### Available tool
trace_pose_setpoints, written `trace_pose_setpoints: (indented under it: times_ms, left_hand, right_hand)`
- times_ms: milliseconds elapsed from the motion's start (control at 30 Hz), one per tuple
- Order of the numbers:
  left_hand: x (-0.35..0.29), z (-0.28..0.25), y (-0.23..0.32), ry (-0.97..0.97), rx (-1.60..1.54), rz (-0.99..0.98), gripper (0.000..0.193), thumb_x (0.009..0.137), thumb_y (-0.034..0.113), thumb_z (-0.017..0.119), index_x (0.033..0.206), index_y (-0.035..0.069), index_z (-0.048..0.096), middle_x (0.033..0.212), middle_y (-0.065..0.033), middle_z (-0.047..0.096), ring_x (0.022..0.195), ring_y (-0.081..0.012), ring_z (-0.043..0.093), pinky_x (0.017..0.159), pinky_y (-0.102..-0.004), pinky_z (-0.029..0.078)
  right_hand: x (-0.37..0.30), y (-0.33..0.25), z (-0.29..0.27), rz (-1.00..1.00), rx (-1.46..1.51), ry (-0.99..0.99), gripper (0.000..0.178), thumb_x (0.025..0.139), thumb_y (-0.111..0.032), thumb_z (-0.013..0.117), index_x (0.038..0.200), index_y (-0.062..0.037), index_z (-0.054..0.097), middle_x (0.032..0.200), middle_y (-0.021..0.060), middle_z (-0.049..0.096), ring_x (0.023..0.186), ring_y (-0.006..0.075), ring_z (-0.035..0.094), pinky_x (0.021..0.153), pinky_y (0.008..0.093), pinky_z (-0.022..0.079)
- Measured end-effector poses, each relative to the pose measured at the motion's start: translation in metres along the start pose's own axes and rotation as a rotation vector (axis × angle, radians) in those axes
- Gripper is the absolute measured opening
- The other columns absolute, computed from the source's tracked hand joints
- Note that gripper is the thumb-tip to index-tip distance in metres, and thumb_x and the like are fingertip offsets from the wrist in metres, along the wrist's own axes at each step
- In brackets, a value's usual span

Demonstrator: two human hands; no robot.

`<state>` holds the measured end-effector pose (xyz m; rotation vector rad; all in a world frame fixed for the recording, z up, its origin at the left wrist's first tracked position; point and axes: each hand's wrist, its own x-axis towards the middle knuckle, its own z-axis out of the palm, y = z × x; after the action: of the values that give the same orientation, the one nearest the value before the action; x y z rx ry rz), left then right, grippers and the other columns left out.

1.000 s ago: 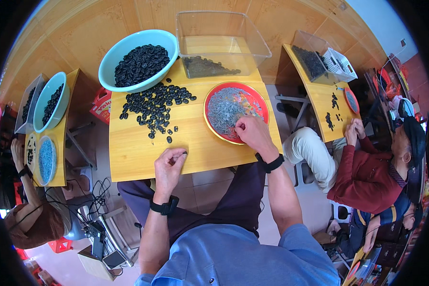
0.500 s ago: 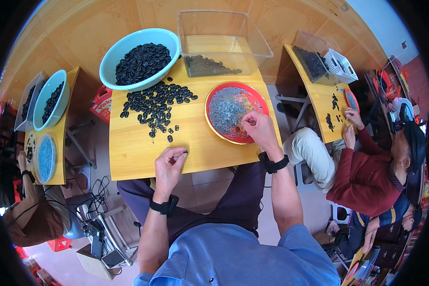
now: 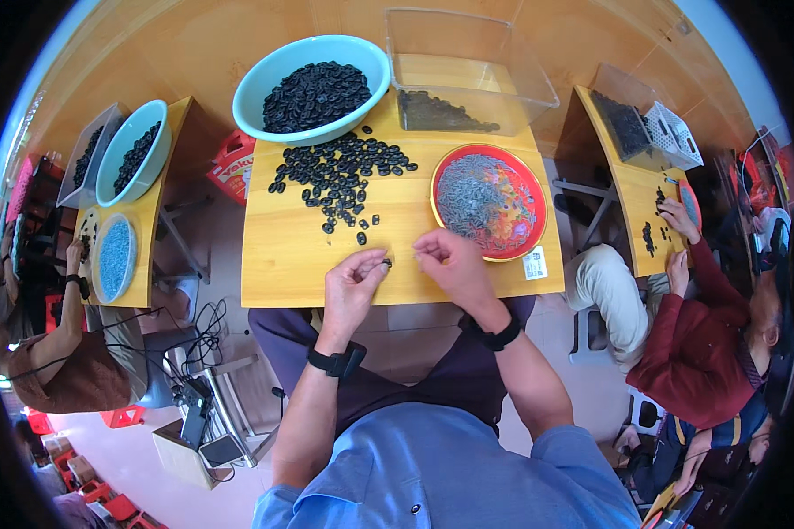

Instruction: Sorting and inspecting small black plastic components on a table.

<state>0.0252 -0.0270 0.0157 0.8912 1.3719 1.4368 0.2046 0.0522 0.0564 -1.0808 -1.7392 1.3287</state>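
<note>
Between the thumb and forefinger of my left hand is a small black oval piece, held over the table's near edge. My right hand faces it a short gap away, fingertips pinched together; whatever they hold is too small to make out. Just beyond my right hand stands a red round tray with a yellow rim, holding many thin grey metal pins. Loose black oval pieces lie scattered on the yellow wooden table, beyond my left hand.
At the table's back are a light blue basin heaped with black pieces and a clear plastic bin partly filled with dark pieces. A white label lies right of the tray. Co-workers sit at tables on both sides; cables hang at lower left.
My right hand has left the tray and come over beside my left hand. My left hand still pinches the black piece. The whole view has shifted, and the label now shows.
</note>
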Motion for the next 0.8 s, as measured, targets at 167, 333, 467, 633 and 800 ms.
trace_pose_setpoints:
  times_ms: [167, 333, 467, 633, 800]
  left_hand:
    - [0.0, 0.0, -0.002, 0.006, 0.016, -0.029, 0.018, 0.091, 0.001, 0.07, 0.109, -0.002, 0.07, 0.095, -0.0025, 0.071, 0.082, -0.0063, 0.063, 0.077, -0.0219, 0.051]
    - [-0.001, 0.0, 0.0, 0.017, 0.073, -0.036, 0.018, 0.09, 0.002, 0.071, 0.107, -0.002, 0.07, 0.093, -0.0021, 0.071, 0.08, -0.0059, 0.063, 0.076, -0.0216, 0.051]
    - [-0.002, 0.0, 0.001, 0.017, 0.1, -0.034, 0.017, 0.09, 0.003, 0.072, 0.107, -0.002, 0.07, 0.092, -0.0019, 0.071, 0.08, -0.0056, 0.062, 0.074, -0.0215, 0.05]
    - [-0.001, 0.0, 0.0, 0.015, 0.114, -0.025, 0.015, 0.091, 0.001, 0.069, 0.105, -0.005, 0.07, 0.09, -0.0037, 0.072, 0.078, -0.0053, 0.063, 0.072, -0.0212, 0.052]
    - [0.0, -0.001, -0.001, 0.013, 0.102, -0.021, 0.015, 0.091, 0.001, 0.07, 0.104, -0.004, 0.071, 0.09, -0.0034, 0.072, 0.077, -0.0049, 0.063, 0.071, -0.0211, 0.051]
  right_hand:
    - [0.0, 0.02, 0.027, 0.018, 0.06, -0.016, 0.015, 0.086, -0.003, 0.067, 0.1, 0.002, 0.066, 0.082, 0.0084, 0.071, 0.074, 0.0114, 0.068, 0.067, 0.0265, 0.054]
    - [0.0, 0.024, 0.031, 0.032, 0.046, -0.01, 0.013, 0.086, -0.002, 0.066, 0.098, 0.0017, 0.066, 0.083, 0.0086, 0.072, 0.075, 0.0125, 0.069, 0.067, 0.027, 0.055]
    - [0.0, 0.023, 0.033, 0.02, 0.047, -0.011, 0.012, 0.087, 0.001, 0.065, 0.098, 0.0023, 0.065, 0.084, 0.0079, 0.071, 0.074, 0.0111, 0.068, 0.067, 0.0256, 0.055]
    - [0.0, 0.024, 0.033, 0.005, 0.014, -0.024, 0.011, 0.088, 0.003, 0.063, 0.099, 0.0043, 0.064, 0.085, 0.0071, 0.07, 0.074, 0.0102, 0.068, 0.068, 0.0244, 0.054]
    - [0.0, 0.024, 0.032, 0.054, 0.199, -0.066, 0.012, 0.09, 0.001, 0.064, 0.101, 0.0065, 0.065, 0.088, 0.0085, 0.071, 0.075, 0.013, 0.069, 0.069, 0.0245, 0.055]
